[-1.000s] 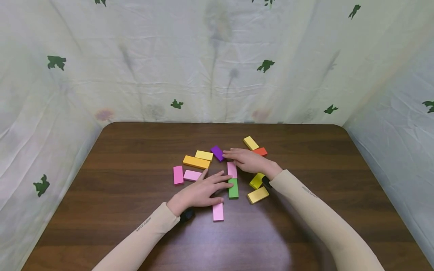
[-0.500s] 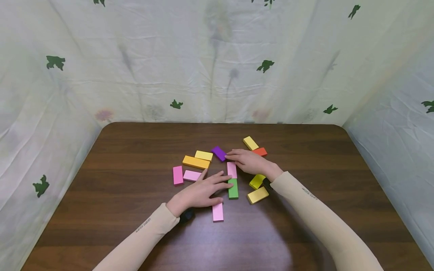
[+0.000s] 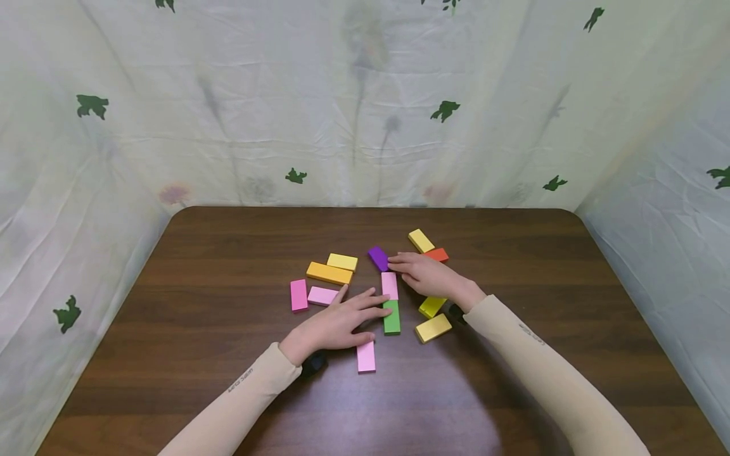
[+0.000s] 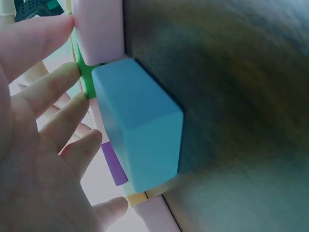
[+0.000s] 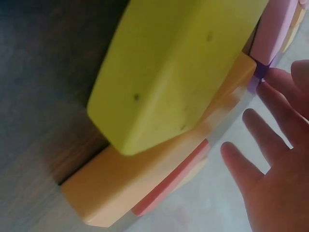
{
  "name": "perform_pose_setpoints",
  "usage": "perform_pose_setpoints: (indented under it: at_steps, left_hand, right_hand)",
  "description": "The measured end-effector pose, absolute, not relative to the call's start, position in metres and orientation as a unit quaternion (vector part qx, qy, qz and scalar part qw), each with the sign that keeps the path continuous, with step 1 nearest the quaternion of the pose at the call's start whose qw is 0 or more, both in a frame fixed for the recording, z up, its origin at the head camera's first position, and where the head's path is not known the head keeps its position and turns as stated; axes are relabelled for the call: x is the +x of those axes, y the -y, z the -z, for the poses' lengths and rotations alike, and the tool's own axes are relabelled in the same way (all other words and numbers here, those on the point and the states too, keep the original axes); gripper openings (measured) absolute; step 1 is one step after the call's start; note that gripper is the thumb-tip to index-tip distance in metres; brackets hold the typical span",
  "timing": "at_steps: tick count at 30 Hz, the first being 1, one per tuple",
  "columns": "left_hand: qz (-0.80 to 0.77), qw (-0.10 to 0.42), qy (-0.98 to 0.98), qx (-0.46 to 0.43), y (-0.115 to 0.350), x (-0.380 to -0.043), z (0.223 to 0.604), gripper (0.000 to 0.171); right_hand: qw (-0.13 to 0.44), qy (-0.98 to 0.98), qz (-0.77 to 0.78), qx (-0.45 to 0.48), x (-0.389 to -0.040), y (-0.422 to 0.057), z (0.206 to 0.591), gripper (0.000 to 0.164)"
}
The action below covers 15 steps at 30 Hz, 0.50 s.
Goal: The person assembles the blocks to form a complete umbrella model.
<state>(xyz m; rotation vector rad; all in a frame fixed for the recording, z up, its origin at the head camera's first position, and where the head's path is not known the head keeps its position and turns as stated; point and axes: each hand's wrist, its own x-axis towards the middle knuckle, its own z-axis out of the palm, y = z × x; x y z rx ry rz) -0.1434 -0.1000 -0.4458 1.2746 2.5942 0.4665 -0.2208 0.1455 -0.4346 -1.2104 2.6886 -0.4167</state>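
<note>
My left hand (image 3: 336,322) lies flat with fingers spread. Its thumb touches the near pink block (image 3: 366,358), and fingertips reach onto the green block (image 3: 392,322). Beneath its palm, hidden from the head view, is a blue block (image 4: 145,121). Fingers of my right hand (image 3: 430,275) are extended, their tips at the right end of the purple block (image 3: 377,258). That block stands tilted just beyond a pink block (image 3: 389,286), which adjoins the green one. Whether the right thumb pinches the purple block is unclear.
Left lie an orange block (image 3: 329,273), a pale yellow block (image 3: 343,262) and pink ones, including a darker pink block (image 3: 299,296). Right are a red block (image 3: 436,254), a yellow block (image 3: 431,307) and tan blocks. Patterned cloth (image 3: 365,114) hangs behind the wooden table (image 3: 228,234).
The purple block has slid to the right along with my right hand's fingertips, coming close to the pink block's far end. My left hand has stayed still.
</note>
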Motion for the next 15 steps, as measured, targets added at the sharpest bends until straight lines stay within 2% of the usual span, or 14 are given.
perform_pose_setpoints:
  at_steps: [15]
  left_hand:
    - [-0.166, 0.114, -0.880, 0.429, 0.0998, -0.1438, 0.4461, 0.053]
  right_hand:
    - [0.064, -0.904, 0.138, -0.400, -0.2119, -0.1485, 0.4360, 0.035]
